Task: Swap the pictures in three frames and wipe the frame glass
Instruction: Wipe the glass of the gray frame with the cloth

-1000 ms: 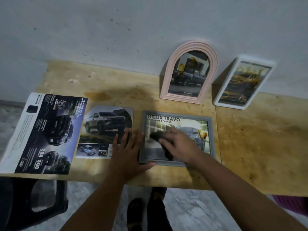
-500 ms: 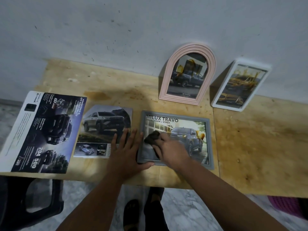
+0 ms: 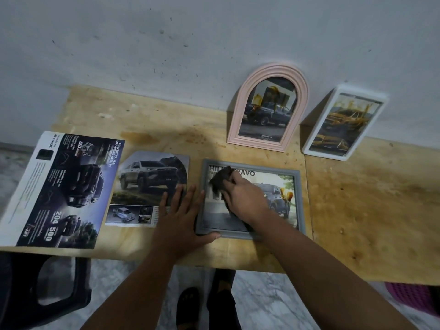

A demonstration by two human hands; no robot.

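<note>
A grey frame (image 3: 300, 198) with a truck picture lies flat on the wooden table (image 3: 369, 210). My right hand (image 3: 245, 198) presses a dark cloth (image 3: 220, 181) on the upper left of its glass. My left hand (image 3: 182, 219) lies flat with fingers spread at the frame's left edge, thumb on its near corner. A pink arched frame (image 3: 267, 108) and a white frame (image 3: 342, 125), each with a car picture, lean on the wall behind.
A loose truck picture (image 3: 147, 186) lies left of the grey frame, partly under my left fingers. A large brochure (image 3: 64, 189) overhangs the table's left edge. A black stool (image 3: 42, 291) stands below left; a purple basket (image 3: 412, 298) sits low right.
My right hand has slid the cloth from the middle of the glass up toward the upper left corner, over the title text. My left hand has stayed in place.
</note>
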